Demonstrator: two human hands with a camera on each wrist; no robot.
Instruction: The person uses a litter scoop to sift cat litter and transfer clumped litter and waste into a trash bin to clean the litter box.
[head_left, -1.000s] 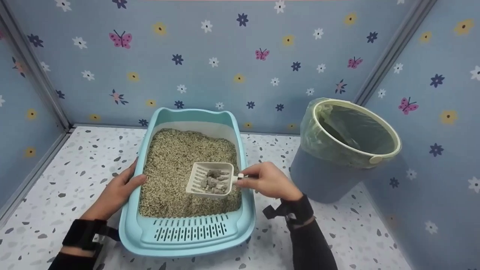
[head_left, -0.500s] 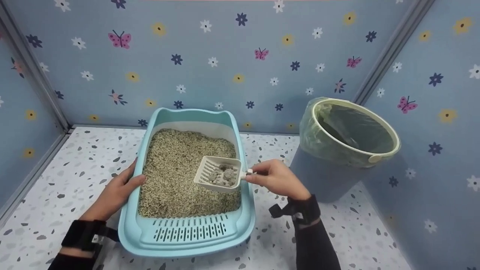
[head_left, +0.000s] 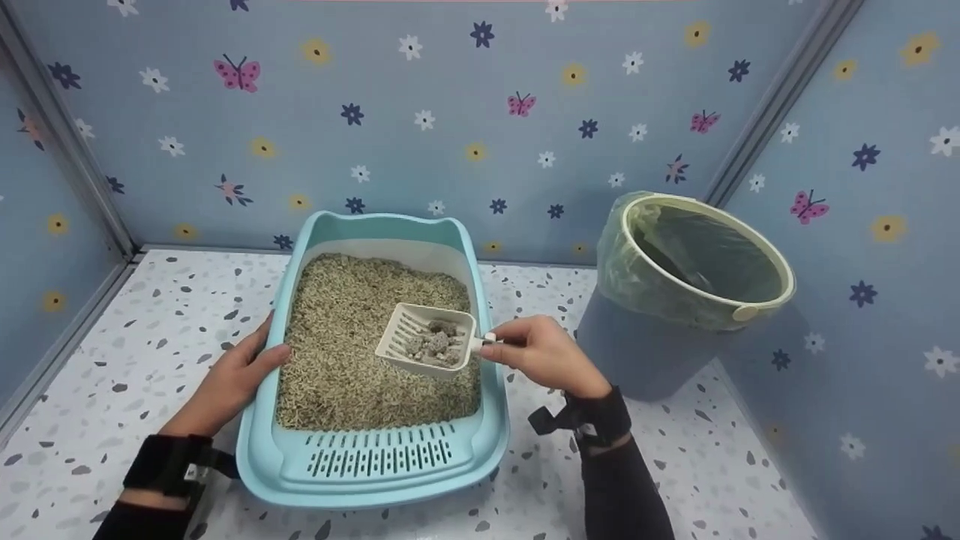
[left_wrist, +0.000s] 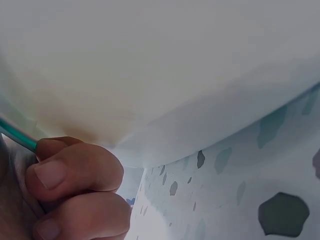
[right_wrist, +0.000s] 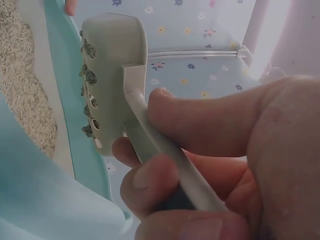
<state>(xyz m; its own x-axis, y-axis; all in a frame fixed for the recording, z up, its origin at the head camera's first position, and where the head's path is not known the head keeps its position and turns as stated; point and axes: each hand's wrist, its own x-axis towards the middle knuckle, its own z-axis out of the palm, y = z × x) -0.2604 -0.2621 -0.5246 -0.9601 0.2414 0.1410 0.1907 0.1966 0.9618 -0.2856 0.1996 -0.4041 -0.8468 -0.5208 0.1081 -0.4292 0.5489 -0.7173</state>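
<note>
Here we see the right hand (head_left: 551,356) pinching a slotted scoop (head_left: 406,330) of greyish clumps (head_left: 433,343) over the right half of the litter tray (head_left: 375,487); the left hand (head_left: 234,381) grips the tray's left rim (head_left: 283,300), and a lined bin (head_left: 637,349) stands right of the tray.

text: none legible | labels/brands: none legible | numbers/signs: none legible

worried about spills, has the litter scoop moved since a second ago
Yes, slightly: in the head view, the litter scoop appears shifted toward the back end of the litter box; any lift is unclear.
</note>
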